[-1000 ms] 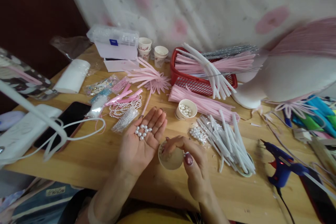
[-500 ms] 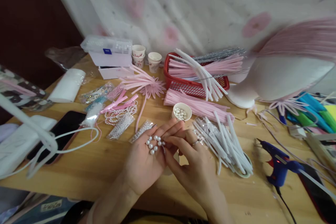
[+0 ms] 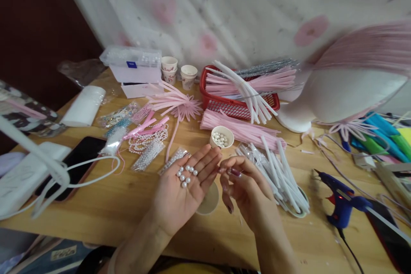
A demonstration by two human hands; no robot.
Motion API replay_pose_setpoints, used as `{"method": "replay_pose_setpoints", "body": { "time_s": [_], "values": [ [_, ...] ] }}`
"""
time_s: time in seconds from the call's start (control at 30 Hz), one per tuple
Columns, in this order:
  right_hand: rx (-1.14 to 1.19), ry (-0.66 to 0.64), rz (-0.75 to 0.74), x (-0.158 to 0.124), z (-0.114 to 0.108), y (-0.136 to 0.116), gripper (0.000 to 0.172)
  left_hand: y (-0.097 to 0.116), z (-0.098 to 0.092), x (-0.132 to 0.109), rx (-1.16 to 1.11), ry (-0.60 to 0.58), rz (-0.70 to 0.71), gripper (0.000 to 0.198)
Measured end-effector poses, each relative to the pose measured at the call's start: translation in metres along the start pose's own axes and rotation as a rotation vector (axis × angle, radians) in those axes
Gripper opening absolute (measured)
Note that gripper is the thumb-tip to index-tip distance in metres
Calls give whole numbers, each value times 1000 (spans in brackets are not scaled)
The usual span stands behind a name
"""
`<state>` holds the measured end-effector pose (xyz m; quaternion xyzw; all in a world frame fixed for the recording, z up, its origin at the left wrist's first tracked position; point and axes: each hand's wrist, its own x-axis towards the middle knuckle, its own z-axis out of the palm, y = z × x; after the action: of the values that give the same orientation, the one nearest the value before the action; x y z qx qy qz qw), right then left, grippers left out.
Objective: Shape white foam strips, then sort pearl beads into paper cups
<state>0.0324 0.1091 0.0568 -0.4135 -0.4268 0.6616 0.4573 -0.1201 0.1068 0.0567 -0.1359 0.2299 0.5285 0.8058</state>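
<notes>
My left hand (image 3: 184,192) is palm up with its fingers stretched out, and several white pearl beads (image 3: 187,175) rest in the palm. Just right of its fingertips is my right hand (image 3: 247,186), its thumb and forefinger tips pinched together. Whatever that pinch holds, if anything, is too small to make out. Beyond the fingertips stands a paper cup (image 3: 228,137) with more pearl beads inside. A pale round thing (image 3: 210,200), perhaps another cup, shows partly beneath my left hand.
Bagged beads (image 3: 149,154) and pink stems (image 3: 175,102) lie left. Behind are a red basket (image 3: 221,107), paper cups (image 3: 189,76) and a plastic box (image 3: 131,64). White pipe cleaners (image 3: 282,180), a glue gun (image 3: 340,197) with its cord, and a white mannequin head (image 3: 346,94) occupy the right.
My right hand has pulled away to the right from the left palm, where it was touching the beads. Fewer beads show near the left fingers.
</notes>
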Motion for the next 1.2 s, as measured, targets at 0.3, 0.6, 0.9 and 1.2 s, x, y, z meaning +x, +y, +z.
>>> {"method": "replay_pose_setpoints", "body": {
  "time_s": [0.3, 0.6, 0.9, 1.2],
  "values": [
    [-801, -44, -199, 0, 23, 7, 5, -2, 4, -2, 58, 8, -37, 51],
    [-167, 75, 48, 2, 13, -2, 10, 1, 1, -1, 34, -3, 12, 48],
    [-95, 98, 3, 9, 19, 1, 26, -1, 4, -3, 34, 15, -14, 49],
    [-888, -80, -273, 2, 25, 10, 10, -3, 6, -1, 73, 13, -24, 53]
  ]
}}
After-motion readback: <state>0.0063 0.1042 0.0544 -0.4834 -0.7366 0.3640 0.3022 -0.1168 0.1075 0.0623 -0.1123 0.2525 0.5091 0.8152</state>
